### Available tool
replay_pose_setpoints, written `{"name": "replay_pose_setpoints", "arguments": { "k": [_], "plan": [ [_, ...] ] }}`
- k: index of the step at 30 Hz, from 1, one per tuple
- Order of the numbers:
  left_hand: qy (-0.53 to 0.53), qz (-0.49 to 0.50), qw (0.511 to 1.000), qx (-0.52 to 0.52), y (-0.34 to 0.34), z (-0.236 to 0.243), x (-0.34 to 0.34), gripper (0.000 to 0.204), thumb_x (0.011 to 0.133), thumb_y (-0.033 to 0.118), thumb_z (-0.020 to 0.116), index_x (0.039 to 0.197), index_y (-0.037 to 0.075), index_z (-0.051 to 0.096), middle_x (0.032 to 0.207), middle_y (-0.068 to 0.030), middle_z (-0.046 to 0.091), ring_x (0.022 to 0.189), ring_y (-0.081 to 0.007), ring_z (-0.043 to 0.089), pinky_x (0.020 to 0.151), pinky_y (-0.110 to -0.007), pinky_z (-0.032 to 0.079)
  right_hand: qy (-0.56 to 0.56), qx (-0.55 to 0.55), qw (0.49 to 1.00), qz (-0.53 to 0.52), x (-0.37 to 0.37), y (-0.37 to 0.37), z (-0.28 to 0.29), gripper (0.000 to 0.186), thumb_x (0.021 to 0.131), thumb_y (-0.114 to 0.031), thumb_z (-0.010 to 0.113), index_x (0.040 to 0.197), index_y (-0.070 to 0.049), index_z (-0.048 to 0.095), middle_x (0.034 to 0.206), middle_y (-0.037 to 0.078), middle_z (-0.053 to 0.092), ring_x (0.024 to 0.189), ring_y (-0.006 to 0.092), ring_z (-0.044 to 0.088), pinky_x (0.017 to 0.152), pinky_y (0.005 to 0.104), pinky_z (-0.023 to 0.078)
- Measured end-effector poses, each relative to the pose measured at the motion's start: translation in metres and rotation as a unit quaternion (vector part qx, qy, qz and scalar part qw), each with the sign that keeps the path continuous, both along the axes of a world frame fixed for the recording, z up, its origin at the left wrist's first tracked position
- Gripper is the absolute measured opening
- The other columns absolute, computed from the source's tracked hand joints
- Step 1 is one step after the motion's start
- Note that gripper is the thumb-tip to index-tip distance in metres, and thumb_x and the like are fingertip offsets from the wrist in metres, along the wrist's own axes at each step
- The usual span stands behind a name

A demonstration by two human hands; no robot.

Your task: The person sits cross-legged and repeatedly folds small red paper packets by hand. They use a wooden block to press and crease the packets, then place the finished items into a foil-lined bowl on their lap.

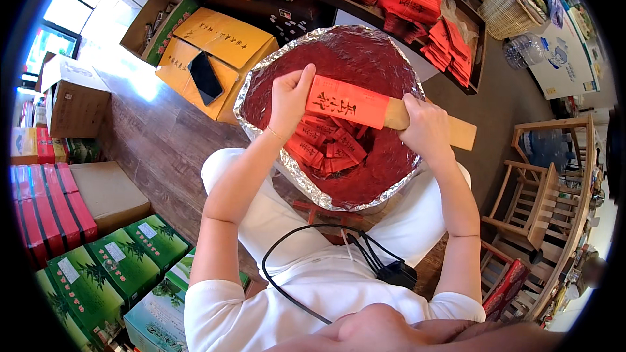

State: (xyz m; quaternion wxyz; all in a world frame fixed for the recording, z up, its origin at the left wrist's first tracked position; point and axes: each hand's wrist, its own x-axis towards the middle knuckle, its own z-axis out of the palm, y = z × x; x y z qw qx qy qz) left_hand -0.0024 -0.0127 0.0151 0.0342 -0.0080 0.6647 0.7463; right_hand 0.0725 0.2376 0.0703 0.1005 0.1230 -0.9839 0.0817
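Far left, stacked cartons: long red boxes point(55, 205) lie side by side on the floor, with green printed cartons point(111, 261) just below them and a plain brown cardboard box point(73, 96) up near the bright window. Moving in, a flat yellow cardboard box point(225, 42) sits on the dark wooden floor point(156, 140), a black phone point(205, 78) lying on its lid.

Now the centre. A large round basin lined with crinkled silver foil point(261, 72), its inside stained deep red, sits in front of the seated person's knees. The left hand point(289, 99) is up over the basin, its grip clamped on the left end of a long red paper sleeve with black brush lettering point(349, 102). That sleeve is held level above the basin and covers most of a flat pale wooden slat point(450, 129), whose bare end sticks out to the right. Beneath it, a loose pile of small red paper packets point(329, 143) rests in the basin's bottom.

The right hand point(427, 127) wraps the slat just past the sleeve's edge, grip closed on the wood.

Further right, bundles of red paper point(447, 49) lie in a dark tray, a woven basket point(502, 10) behind, and a light wooden rack point(541, 195) at the edge.
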Motion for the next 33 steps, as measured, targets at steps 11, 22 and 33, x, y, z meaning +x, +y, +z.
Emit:
{"name": "replay_pose_setpoints", "arguments": {
  "k": [11,22,33],
  "plan": [
    [0.035,0.028,0.999,-0.021,-0.003,-0.002,0.010,0.042,0.097,0.024,0.058,0.065,-0.002,0.056,0.059,0.0089,0.044,0.057,-0.0006,0.033,0.047,-0.024,0.028,-0.030,-0.001,0.999,-0.011,-0.005,-0.001,-0.005,0.030,0.064,-0.010,0.069,0.088,-0.006,0.051,0.073,0.014,0.063,0.071,0.0339,0.064,0.062,0.0452,0.050],
    [0.051,0.044,0.998,-0.017,-0.002,-0.009,0.010,0.042,0.097,0.021,0.058,0.063,-0.001,0.046,0.059,0.0084,0.036,0.057,-0.0020,0.029,0.047,-0.025,0.024,-0.012,-0.026,1.000,0.008,-0.003,-0.003,-0.009,0.029,0.064,-0.011,0.069,0.086,-0.006,0.051,0.072,0.013,0.063,0.070,0.0352,0.064,0.062,0.0461,0.049],
    [0.035,0.033,0.999,0.026,-0.002,0.005,0.007,0.040,0.098,0.022,0.056,0.065,-0.001,0.057,0.061,0.0097,0.047,0.057,0.0003,0.035,0.048,-0.022,0.029,-0.019,-0.027,0.999,-0.002,-0.008,-0.001,-0.007,0.033,0.062,-0.010,0.072,0.087,-0.008,0.050,0.073,0.013,0.062,0.074,0.0360,0.062,0.066,0.0461,0.048]
  ]
}}
